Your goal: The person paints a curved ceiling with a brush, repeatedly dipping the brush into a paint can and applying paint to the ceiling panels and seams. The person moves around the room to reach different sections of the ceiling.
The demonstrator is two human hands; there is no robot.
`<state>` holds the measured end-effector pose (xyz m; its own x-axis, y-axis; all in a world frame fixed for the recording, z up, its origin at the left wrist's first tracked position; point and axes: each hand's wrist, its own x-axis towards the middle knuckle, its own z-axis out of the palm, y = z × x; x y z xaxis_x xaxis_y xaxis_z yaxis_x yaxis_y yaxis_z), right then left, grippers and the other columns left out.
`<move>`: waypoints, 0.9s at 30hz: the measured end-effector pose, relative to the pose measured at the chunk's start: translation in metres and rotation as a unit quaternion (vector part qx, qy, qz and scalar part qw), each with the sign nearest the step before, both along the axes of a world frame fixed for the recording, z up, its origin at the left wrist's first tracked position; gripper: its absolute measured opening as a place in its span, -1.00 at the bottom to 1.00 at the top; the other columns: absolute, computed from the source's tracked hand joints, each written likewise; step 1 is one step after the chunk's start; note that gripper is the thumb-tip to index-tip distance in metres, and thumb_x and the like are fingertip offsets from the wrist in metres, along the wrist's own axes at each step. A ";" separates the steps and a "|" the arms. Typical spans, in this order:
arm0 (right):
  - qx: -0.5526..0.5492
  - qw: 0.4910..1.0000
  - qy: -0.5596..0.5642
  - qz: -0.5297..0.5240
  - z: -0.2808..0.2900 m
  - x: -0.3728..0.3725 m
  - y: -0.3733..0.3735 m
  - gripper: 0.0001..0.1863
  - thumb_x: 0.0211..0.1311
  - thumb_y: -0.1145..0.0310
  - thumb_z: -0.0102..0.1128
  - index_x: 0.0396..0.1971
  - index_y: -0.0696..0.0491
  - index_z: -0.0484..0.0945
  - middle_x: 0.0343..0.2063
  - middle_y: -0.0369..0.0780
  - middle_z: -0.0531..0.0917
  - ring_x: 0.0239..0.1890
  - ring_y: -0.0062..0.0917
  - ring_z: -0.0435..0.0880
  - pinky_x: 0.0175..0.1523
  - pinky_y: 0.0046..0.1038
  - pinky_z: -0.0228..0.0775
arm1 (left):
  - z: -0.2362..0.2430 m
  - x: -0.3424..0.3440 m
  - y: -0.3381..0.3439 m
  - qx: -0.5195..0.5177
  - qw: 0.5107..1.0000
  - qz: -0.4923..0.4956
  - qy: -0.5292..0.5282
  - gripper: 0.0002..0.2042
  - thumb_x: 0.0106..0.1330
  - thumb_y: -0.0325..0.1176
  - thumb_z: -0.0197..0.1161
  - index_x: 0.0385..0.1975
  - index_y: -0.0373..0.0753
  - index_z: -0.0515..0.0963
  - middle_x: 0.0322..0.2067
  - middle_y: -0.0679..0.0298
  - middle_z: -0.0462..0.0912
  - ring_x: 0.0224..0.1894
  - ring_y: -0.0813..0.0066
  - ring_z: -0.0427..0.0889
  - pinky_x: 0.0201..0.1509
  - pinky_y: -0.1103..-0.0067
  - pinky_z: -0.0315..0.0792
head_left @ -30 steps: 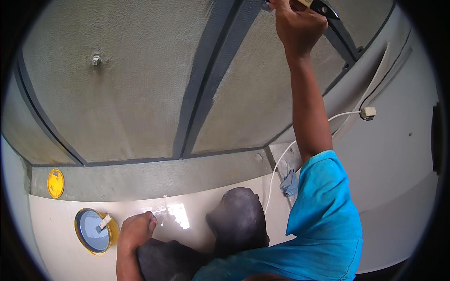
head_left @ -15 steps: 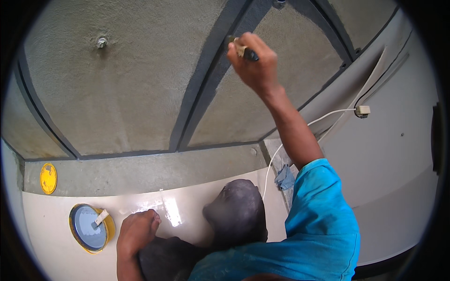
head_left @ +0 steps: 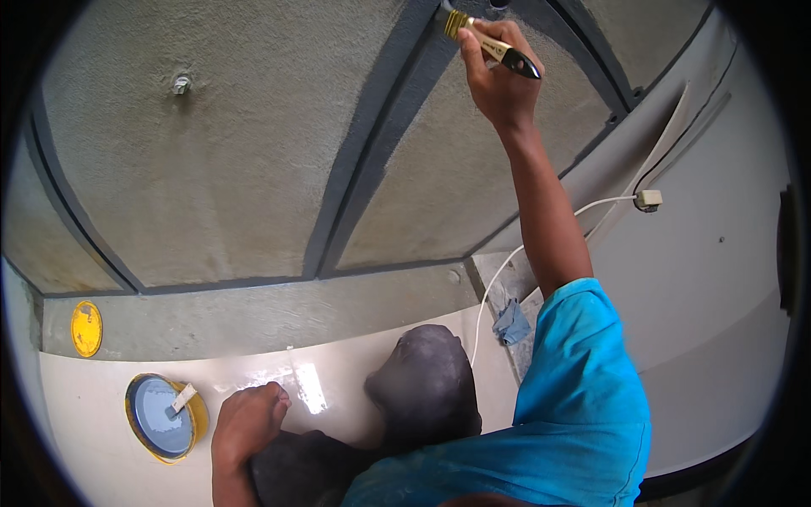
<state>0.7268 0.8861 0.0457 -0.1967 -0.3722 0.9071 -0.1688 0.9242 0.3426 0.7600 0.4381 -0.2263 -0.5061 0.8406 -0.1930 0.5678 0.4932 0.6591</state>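
Note:
My right hand (head_left: 507, 89) grips a paintbrush (head_left: 488, 42) with a pale wooden handle, a black end and a gold-coloured ferrule. Its bristle tip reaches a dark grey painted band (head_left: 359, 165) that runs up the rough cement wall (head_left: 245, 169), close to the top of the view. Down by my knee, my left hand (head_left: 247, 422) rests closed, with nothing visible in its curled fingers. To its left stands a yellow bucket (head_left: 201, 414) of grey-blue paint (head_left: 159, 427). A second tool with a flat pale handle (head_left: 183, 397), seemingly a brush, leans inside it.
A round yellow lid (head_left: 86, 329) lies on the cement ledge (head_left: 279, 317) at left. At right, a white cable (head_left: 498, 279) runs to a pale socket box (head_left: 649, 198). A blue-grey cloth (head_left: 511, 323) lies near the corner. A metal fitting (head_left: 181, 84) sticks out of the wall.
My right hand has moved up and to the right along the dark band with the paintbrush, whose handle now shows more fully. My left hand stays by the knee.

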 end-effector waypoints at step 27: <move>-0.088 0.979 -0.179 -0.038 -0.162 0.007 -0.022 -0.76 0.29 0.28 0.41 -0.35 0.06 0.50 -0.48 -0.19 0.59 -0.54 -0.36 0.64 -0.45 -0.33 0.50 | 0.011 0.017 -0.006 -0.035 0.999 0.025 0.017 -0.91 0.32 -0.37 0.30 -0.30 -0.23 0.60 -0.35 0.08 0.72 -0.21 -0.01 0.68 -0.09 0.21 0.51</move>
<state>0.7335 0.8642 -0.1168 -0.5349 -0.1885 0.8236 -0.1783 0.9780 0.1080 0.7773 0.4322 -0.2157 -0.5553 0.7986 -0.2323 0.5626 0.5664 0.6022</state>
